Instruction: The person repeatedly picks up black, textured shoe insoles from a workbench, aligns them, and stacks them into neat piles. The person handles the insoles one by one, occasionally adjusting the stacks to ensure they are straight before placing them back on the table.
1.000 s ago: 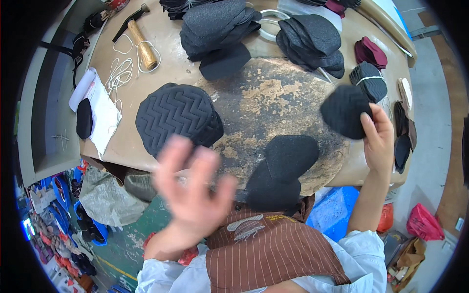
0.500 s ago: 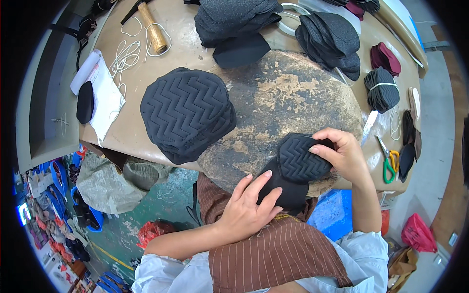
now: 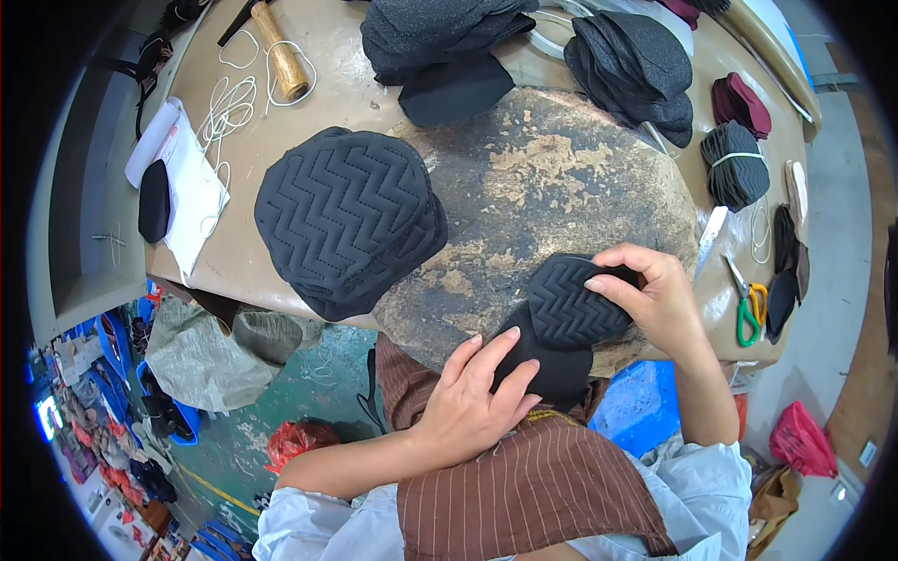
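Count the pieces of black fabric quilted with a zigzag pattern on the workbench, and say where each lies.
2. A large quilted stack lies left of the worn work block; a small quilted piece is under the right hand, near the left hand. Others may be hidden.

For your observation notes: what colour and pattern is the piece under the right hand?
Black, with stitched zigzag quilting; the head view shows it.

A black zigzag-quilted fabric piece (image 3: 571,304) lies overlapping a plain black piece (image 3: 552,365) at the table's near edge.
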Available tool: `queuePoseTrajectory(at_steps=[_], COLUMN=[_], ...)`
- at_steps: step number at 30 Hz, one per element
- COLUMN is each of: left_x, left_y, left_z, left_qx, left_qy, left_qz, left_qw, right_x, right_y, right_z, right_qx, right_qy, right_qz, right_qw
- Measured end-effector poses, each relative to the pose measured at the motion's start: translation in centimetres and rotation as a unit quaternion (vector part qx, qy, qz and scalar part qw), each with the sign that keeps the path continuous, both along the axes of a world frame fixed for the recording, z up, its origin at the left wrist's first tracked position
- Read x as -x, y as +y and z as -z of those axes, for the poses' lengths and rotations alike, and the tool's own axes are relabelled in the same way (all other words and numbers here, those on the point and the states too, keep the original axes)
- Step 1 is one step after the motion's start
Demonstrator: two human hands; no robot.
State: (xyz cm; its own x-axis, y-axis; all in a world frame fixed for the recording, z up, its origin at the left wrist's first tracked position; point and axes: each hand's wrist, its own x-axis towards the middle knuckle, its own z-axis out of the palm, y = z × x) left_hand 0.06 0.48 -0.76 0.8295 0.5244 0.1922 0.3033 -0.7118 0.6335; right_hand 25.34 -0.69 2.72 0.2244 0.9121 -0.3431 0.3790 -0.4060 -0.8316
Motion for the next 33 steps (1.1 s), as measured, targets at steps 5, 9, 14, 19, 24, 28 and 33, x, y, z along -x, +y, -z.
queuePoseTrajectory(at_steps=[5,9,14,19,24,28,33], left_x=[-1.9,-3.9,-5.3,-6.7,-1.4,4.2,8.7], left_y=[1.0,1.4,1.8,4.9,6.7,7.4,12.7], left_z=[-1.4,-1.3,-2.0,-3.6,-4.2,-5.1,-4.2], left_qx=[-0.043,-0.072,-0.052,0.065,0.139,0.201,0.295], left_qy=[0.052,0.161,0.176,0.107,-0.147,-0.332,-0.373], left_qz=[0.037,0.044,0.018,0.031,-0.022,-0.164,-0.420], left_qw=[0.997,0.983,0.983,0.992,0.979,0.907,0.773], right_x=[0.2,0.4,-0.7,-0.9,-2.2,-0.8,5.4], right_y=[0.2,-0.3,-0.2,-0.1,-2.6,0.4,8.9], right_z=[-0.3,-0.1,-1.7,-1.8,-3.0,-7.6,-8.5], right_qx=[0.001,-0.014,0.126,0.056,-0.175,-0.259,-0.288], right_qy=[-0.024,-0.031,-0.126,-0.227,0.121,0.252,0.328], right_qz=[-0.005,0.014,0.035,-0.033,0.070,0.094,0.021], right_qw=[1.000,0.999,0.983,0.972,0.975,0.928,0.899])
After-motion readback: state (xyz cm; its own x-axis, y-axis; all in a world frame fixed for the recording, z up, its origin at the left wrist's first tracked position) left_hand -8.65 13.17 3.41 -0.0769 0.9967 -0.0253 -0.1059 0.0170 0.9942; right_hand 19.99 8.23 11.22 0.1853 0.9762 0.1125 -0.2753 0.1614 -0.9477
